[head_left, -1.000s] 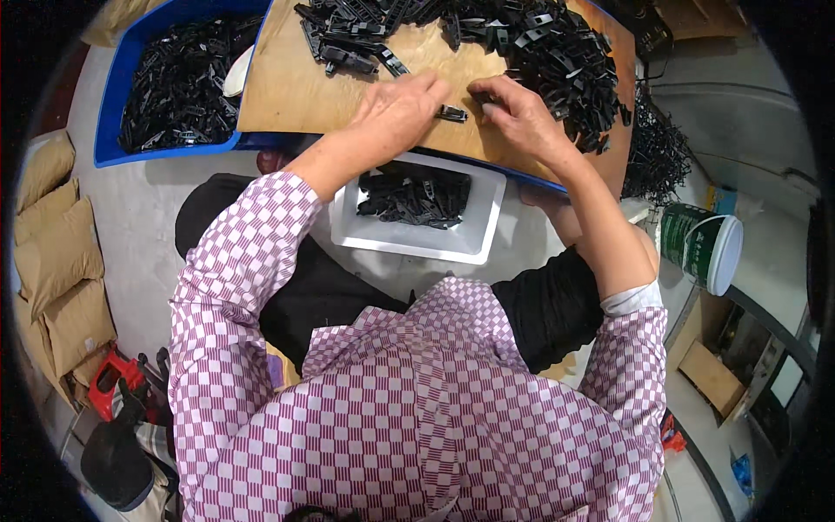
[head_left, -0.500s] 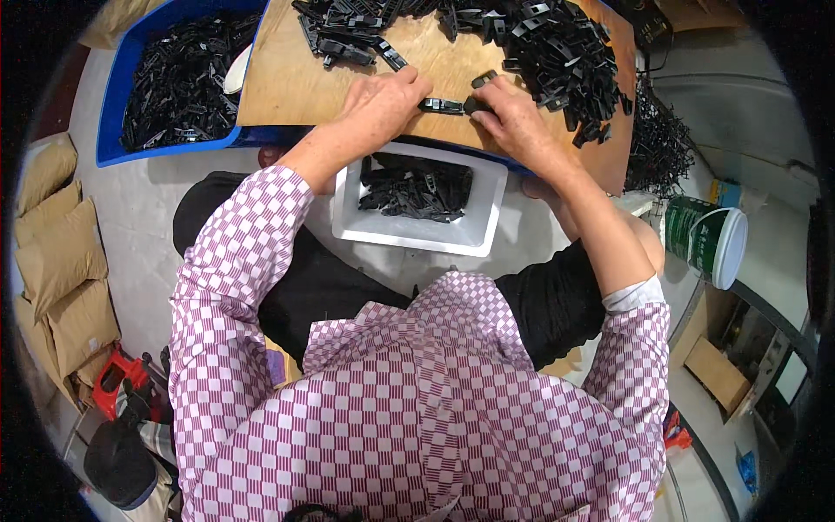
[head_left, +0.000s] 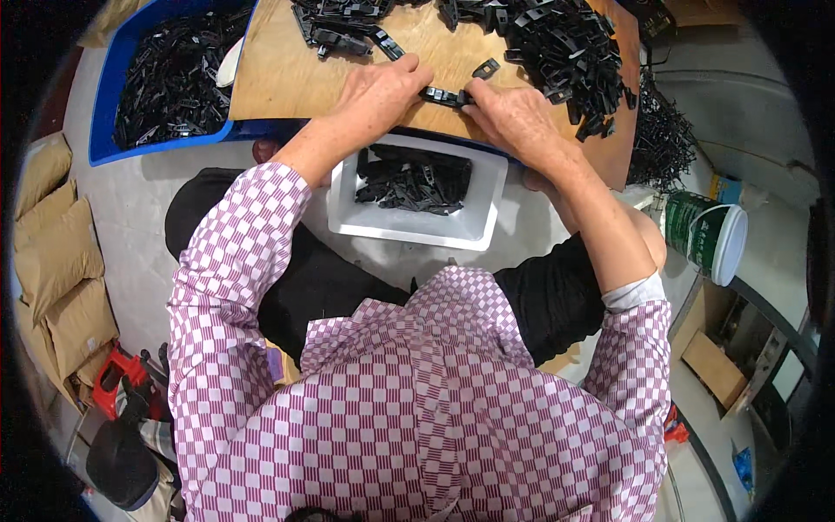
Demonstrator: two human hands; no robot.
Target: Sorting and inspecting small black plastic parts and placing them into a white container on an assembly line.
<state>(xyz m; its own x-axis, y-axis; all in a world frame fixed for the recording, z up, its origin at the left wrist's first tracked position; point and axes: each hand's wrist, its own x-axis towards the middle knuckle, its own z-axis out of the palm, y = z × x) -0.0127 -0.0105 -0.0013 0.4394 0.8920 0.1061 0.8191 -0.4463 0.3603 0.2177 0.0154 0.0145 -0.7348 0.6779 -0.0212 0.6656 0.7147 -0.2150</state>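
Note:
A slim black plastic part (head_left: 444,97) spans the gap between my two hands, just above the near edge of the wooden board. My left hand (head_left: 379,92) has its fingers closed on the left end of this part. On the right end, my right hand (head_left: 518,117) pinches with thumb and forefinger. Beyond the right fingertips is a short black piece (head_left: 486,68); whether a finger touches it I cannot tell. Another long black part (head_left: 388,43) lies past my left knuckles, at the edge of a loose group of black parts (head_left: 341,26).
A large heap of black parts (head_left: 570,56) covers the board's (head_left: 287,74) right side. Left of it stands a blue bin (head_left: 106,113) full of similar parts. Below the board's edge sits a white tub (head_left: 409,228) holding more. A green bucket (head_left: 691,230) stands at right.
My right fingers have closed in on the right end of the black part, which now tilts slightly. The short piece by the right fingertips now shows more plainly.

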